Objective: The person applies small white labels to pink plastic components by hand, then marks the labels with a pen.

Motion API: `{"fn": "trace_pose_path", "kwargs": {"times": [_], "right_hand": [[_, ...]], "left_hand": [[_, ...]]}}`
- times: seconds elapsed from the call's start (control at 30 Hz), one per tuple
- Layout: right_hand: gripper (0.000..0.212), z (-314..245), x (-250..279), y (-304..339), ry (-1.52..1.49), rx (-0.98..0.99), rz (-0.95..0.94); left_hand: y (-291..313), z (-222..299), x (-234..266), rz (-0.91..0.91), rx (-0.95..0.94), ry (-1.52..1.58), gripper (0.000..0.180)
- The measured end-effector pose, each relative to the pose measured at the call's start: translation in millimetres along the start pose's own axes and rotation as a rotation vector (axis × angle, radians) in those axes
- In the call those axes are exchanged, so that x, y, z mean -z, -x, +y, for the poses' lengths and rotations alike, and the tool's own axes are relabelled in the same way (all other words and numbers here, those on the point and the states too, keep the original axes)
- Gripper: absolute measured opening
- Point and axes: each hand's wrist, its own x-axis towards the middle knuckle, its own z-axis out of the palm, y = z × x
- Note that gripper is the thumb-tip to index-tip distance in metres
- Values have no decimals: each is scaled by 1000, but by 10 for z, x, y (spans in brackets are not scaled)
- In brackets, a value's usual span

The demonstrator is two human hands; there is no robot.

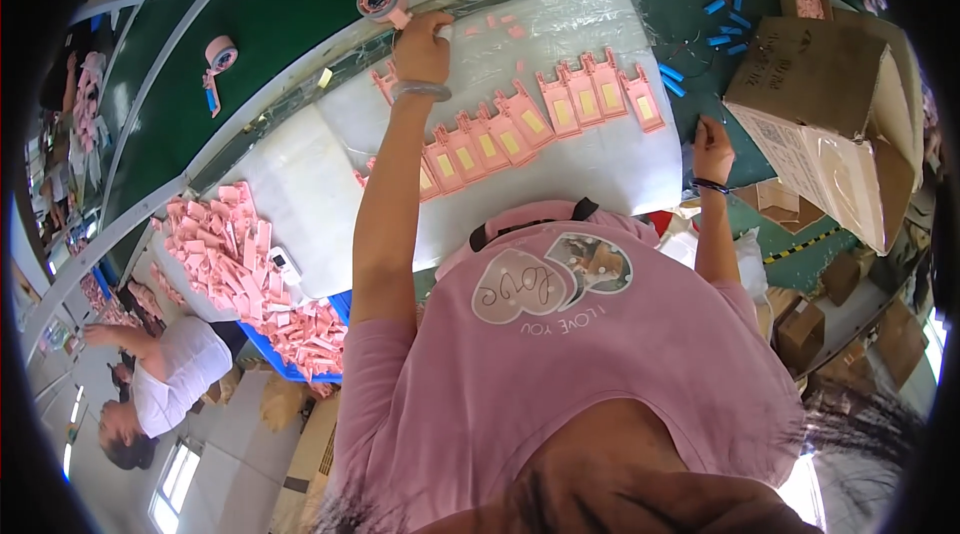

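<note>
My left hand (422,52) reaches over the far edge of the white padded mat (620,169), its fingers closed on a pink handheld fan (380,2). The fan's round head with a dark centre points away from me; the hand hides the other end. My right hand (713,149) is by the mat's right side, fingers curled together; anything inside is hidden. Between my arms, a slanting row of pink plastic casings (487,142) with pale yellow rectangles lies on the mat. Small pink pieces (515,31) lie beyond the row.
A green conveyor belt (290,9) runs beyond the mat, carrying another pink fan (221,54) with a blue cylinder. Pink parts (225,249) are heaped at left, above a blue crate (270,349). Blue cylinders (672,80) and a cardboard box (800,84) are at right. A person (185,374) works at far left.
</note>
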Motion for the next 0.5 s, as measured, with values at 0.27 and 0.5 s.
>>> {"fn": "trace_pose_path", "kwargs": {"times": [0.27,0.5], "right_hand": [[14,11,11,21,-42,-14,-3],[17,172,14,74,-734,-378,115]], "left_hand": [[0,202,-140,-171,-8,-202,26],[2,265,-201,-155,-61,-347,9]]}}
